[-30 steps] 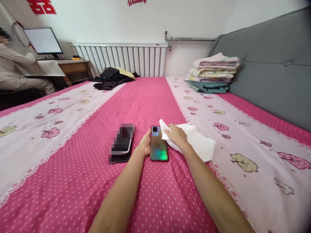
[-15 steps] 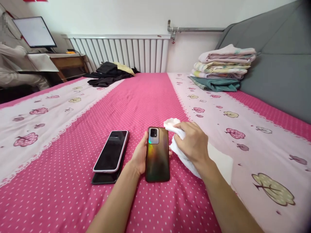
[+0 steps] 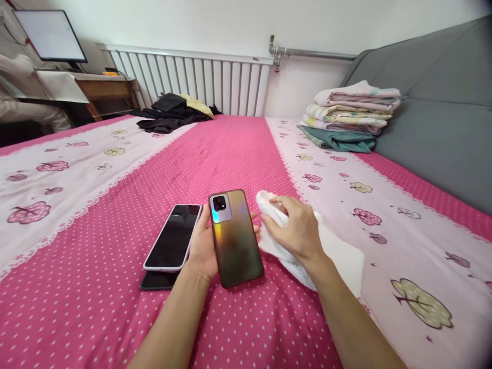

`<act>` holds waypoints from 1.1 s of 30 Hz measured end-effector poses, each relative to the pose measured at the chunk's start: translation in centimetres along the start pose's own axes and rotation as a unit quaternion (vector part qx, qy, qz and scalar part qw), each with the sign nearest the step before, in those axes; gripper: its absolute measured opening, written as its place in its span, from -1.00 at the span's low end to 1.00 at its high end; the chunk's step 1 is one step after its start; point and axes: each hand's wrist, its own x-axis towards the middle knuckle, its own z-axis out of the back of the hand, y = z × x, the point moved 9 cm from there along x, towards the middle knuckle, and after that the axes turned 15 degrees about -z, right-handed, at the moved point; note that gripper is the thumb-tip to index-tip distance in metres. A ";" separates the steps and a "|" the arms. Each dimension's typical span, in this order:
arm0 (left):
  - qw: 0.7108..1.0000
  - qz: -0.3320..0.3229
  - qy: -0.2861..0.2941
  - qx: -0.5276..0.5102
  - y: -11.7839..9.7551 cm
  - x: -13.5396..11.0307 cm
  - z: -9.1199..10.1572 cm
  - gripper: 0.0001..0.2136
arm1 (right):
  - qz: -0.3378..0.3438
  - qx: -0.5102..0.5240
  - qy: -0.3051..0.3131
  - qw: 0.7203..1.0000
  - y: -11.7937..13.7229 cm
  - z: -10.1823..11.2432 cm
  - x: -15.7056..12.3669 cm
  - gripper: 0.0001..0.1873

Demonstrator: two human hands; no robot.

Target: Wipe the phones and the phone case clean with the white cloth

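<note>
A smartphone (image 3: pixel 239 246) in a brownish translucent case lies back up in my left hand (image 3: pixel 203 243), its camera block at the top left. My thumb is along its left side and fingertips show past its right edge. My right hand (image 3: pixel 298 228) pinches a white cloth (image 3: pixel 280 253), which hangs down beside the phone, apart from it. Left of my left hand, a phone with a pale rim (image 3: pixel 172 238) rests screen up on top of a dark phone (image 3: pixel 157 281), which is mostly covered.
A white flat sheet (image 3: pixel 344 253) lies under my right forearm on the pink bedspread (image 3: pixel 238 148). Dark clothes (image 3: pixel 169 115) are at the far left, folded bedding (image 3: pixel 351 110) at the far right by the grey headboard (image 3: pixel 434 113). A person sits by the desk (image 3: pixel 103 95).
My left hand has shifted left with the smartphone, which now leans with its top to the left. My right hand and the cloth have moved slightly left and down.
</note>
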 end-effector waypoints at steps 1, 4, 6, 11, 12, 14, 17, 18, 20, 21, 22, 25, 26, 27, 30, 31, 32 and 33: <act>1.000 -0.001 0.014 -0.012 -0.1 -0.1 -0.3 -0.31 | -0.003 0.006 0.017 1.000 0.1 -0.3 0.0 -0.66; 0.998 0.003 0.041 -0.039 -0.3 -0.4 -0.8 -0.34 | -0.026 0.036 0.089 0.995 0.1 -1.1 -0.2 -0.53; 0.998 0.006 0.036 -0.047 -0.4 -0.4 -0.7 -0.36 | -0.048 0.058 0.139 0.987 -0.1 -1.3 -0.3 -0.53; 1.000 0.013 -0.005 -0.025 -0.3 -0.1 0.6 -0.33 | -0.095 0.085 0.219 0.967 -1.6 -0.5 -0.1 -0.69; 1.000 0.012 -0.010 -0.017 -0.2 -0.1 0.9 -0.32 | -0.091 0.080 0.227 0.966 -1.9 -0.3 0.0 -0.69; 1.000 0.013 -0.016 -0.007 -0.1 0.0 1.2 -0.31 | -0.077 0.068 0.243 0.965 -2.3 -0.1 0.1 -0.69; 1.000 0.012 -0.016 0.000 -0.1 0.1 1.4 -0.30 | -0.070 0.061 0.249 0.964 -2.5 -0.1 0.1 -0.70; 1.000 0.013 -0.015 0.003 -0.1 0.1 1.4 -0.30 | -0.067 0.064 0.242 0.966 -2.4 0.1 0.1 -0.72; 1.000 0.011 -0.014 0.004 -0.1 0.1 1.4 -0.30 | -0.044 0.078 0.228 0.970 -1.6 0.3 0.1 -0.74; 1.000 0.010 -0.015 0.003 -0.1 0.1 1.3 -0.30 | -0.023 0.088 0.222 0.971 -0.9 0.5 0.1 -0.74; 1.000 0.009 -0.015 0.001 -0.1 0.1 1.3 -0.30 | 0.002 0.101 0.220 0.970 -0.2 0.7 -0.1 -0.72; 1.000 0.013 -0.014 -0.005 0.0 0.1 1.1 -0.30 | 0.069 0.126 0.240 0.960 2.0 0.8 -0.9 -0.61; 1.000 0.014 -0.012 -0.009 0.0 0.1 1.0 -0.30 | 0.081 0.123 0.255 0.956 2.4 0.6 -1.2 -0.59; 1.000 0.014 -0.011 -0.014 0.0 0.1 0.9 -0.32 | 0.089 0.113 0.271 0.952 2.7 0.3 -1.6 -0.57; 1.000 0.018 -0.006 -0.018 0.1 0.1 0.9 -0.33 | 0.090 0.080 0.281 0.952 2.7 -0.2 -1.9 -0.63; 1.000 0.019 -0.006 -0.015 0.1 0.1 0.9 -0.32 | 0.087 0.075 0.273 0.955 2.6 -0.1 -1.8 -0.65; 1.000 0.020 -0.007 -0.010 0.1 0.1 1.0 -0.30 | 0.082 0.073 0.267 0.957 2.4 0.0 -1.8 -0.68; 1.000 0.019 -0.008 -0.006 0.1 0.0 1.1 -0.29 | 0.080 0.072 0.268 0.957 2.3 0.1 -1.7 -0.70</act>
